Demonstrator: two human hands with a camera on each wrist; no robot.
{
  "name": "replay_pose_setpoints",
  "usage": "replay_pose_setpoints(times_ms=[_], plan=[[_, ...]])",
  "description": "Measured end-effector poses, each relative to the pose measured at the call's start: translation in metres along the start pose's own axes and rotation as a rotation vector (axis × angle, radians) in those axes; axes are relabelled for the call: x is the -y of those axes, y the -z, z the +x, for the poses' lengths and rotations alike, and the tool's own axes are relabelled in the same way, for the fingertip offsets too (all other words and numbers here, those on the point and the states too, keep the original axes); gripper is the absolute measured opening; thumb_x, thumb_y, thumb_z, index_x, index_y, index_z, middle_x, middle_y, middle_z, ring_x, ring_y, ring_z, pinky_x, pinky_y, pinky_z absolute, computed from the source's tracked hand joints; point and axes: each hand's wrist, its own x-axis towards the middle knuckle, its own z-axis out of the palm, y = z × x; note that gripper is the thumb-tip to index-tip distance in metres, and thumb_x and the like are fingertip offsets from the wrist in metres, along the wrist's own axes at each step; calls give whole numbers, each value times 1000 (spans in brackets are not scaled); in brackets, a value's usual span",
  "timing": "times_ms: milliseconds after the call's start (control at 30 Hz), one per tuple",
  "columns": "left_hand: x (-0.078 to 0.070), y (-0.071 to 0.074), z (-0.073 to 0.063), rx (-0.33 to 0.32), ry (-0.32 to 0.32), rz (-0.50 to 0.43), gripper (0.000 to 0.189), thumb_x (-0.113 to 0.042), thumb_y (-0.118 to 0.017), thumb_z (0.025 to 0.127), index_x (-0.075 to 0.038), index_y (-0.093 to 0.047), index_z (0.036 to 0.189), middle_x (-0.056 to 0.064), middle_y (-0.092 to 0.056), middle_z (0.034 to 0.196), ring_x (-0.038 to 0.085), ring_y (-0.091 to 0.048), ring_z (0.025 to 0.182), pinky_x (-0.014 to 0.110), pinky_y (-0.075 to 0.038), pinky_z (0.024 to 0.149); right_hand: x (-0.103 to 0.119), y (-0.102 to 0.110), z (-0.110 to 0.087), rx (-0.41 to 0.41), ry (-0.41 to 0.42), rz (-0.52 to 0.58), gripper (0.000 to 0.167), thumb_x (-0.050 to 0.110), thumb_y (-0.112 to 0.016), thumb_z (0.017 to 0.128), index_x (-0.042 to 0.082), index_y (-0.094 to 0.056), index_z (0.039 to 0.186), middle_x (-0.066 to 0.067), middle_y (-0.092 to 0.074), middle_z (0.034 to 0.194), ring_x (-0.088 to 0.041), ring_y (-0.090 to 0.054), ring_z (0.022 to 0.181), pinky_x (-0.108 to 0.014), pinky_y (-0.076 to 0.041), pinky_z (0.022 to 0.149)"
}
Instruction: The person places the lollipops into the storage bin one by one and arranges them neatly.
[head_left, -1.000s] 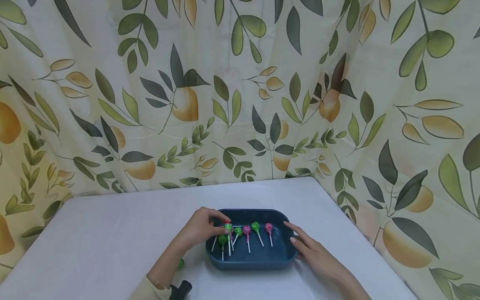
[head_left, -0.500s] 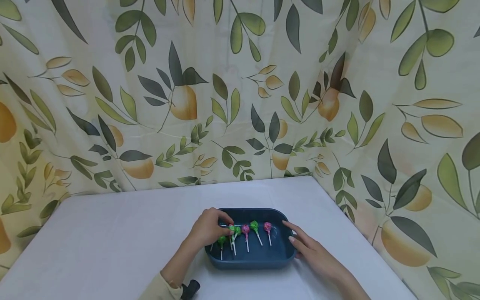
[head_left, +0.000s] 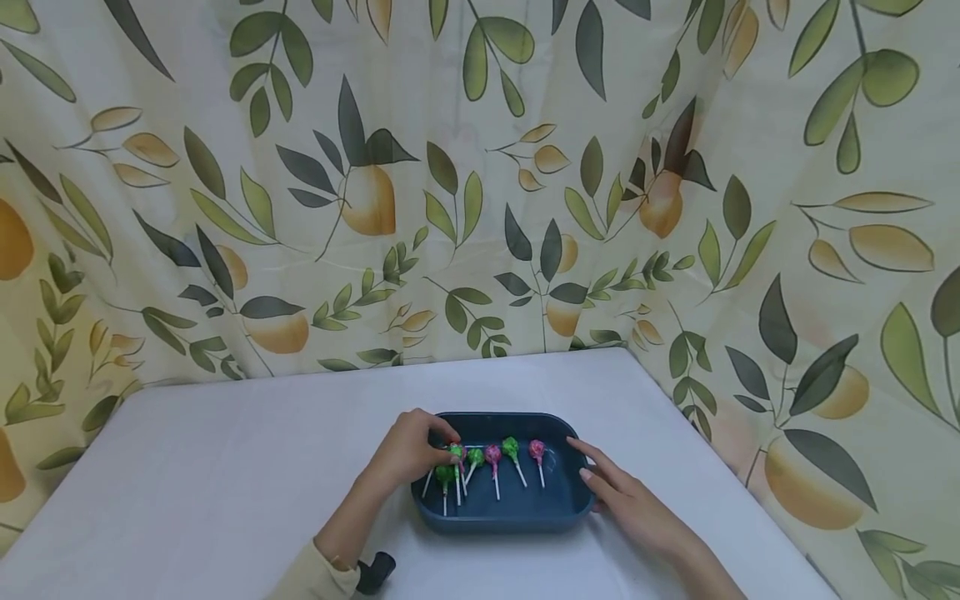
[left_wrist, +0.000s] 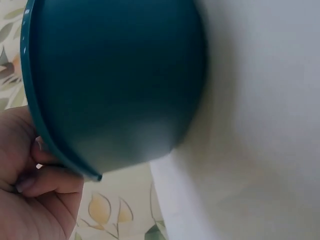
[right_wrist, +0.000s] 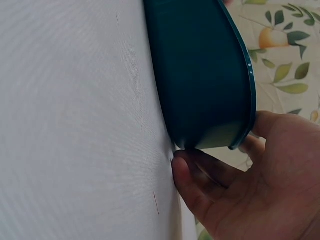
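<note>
The dark blue tray (head_left: 510, 523) stands on the white table with several lollipops in it, in green and pink wrappers with white sticks. Over its left end, my left hand (head_left: 408, 450) pinches a green lollipop (head_left: 456, 451) at the wrapped head, its stick hanging down. Close beneath lies another green lollipop (head_left: 445, 475). To the right a pink lollipop (head_left: 492, 455) and others form a row. My right hand (head_left: 633, 507) rests with fairly straight fingers against the tray's right end and rim. In the right wrist view, lower fingers (right_wrist: 186, 170) are down at the tray's base.
A white cloth (head_left: 247, 467) covers the table. Behind it hangs a curtain (head_left: 465, 208) printed with leaves and fruit. A black device (head_left: 376, 573) is strapped at my left wrist, beside a cream sleeve (head_left: 318, 573).
My left hand shifted slightly right with the green lollipop, then back left. A green candy on the table by my left forearm is no longer visible. My right hand keeps its place on the tray.
</note>
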Motion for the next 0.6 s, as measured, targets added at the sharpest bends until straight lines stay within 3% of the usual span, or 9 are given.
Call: replay_pose_setpoints(times_ms=[300,600], plan=[[-8,-11,6,8,-12,13,14,-10,-88,84,-10,-81,96,-2,-69,91,30,-63,105,53,-50,96,-1,0,-1,-3,4,30,52,47,-49,109,39,-39,159,-17,-36,162,-31,-54,131,-51,-48,101],[-13,-23,5,14,-10,45,11,-13,-89,83,-13,-82,92,-5,-68,85,18,-61,85,40,-52,71,0,0,-1,-8,9,31,50,44,-48,110,38,-39,159,-18,-38,161,-30,-54,130,-50,-48,101]])
